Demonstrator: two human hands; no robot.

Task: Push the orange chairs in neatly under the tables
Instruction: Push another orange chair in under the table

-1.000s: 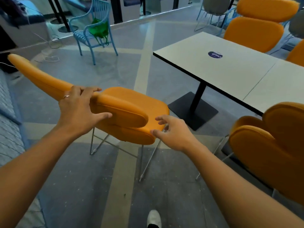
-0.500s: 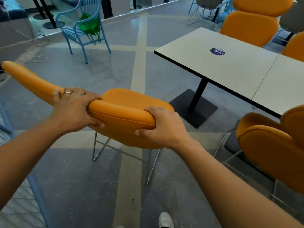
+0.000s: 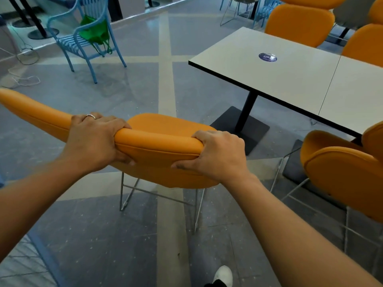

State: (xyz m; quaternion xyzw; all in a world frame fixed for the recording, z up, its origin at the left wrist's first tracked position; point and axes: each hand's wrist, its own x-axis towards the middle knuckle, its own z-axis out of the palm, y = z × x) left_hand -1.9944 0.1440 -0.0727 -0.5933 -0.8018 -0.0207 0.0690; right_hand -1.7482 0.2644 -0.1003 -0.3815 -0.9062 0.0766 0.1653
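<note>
You stand on a grey speckled floor (image 3: 99, 235) crossed by pale bands, in a room of tables and chairs. Your left hand (image 3: 93, 141) is wrapped over the top edge of an orange chair (image 3: 161, 146), fingers curled down the far side and thumb pressed on the near face, with a ring (image 3: 90, 116) showing on one finger. Your right hand (image 3: 217, 154) grips the same backrest at its right end, fingers hooked over the rim and thumb beneath. The backrest runs between your hands and stretches away to the left edge of the view; the chair's seat lies just past your knuckles, and its thin wire legs (image 3: 126, 195) rest on the floor below. This chair stands clear of the white table (image 3: 269, 79), with open floor between its seat and the table's black pedestal base (image 3: 240, 129). A round dark sticker (image 3: 267, 57) sits on the tabletop. To your right, a second orange chair (image 3: 342, 172) stands at the table's near edge, and more orange chairs (image 3: 300, 23) stand on the far side. Farther off to the left, a blue chair (image 3: 89, 42) has a green bag (image 3: 95, 32) hanging from it. Your white shoe (image 3: 223, 274) shows at the bottom.
</note>
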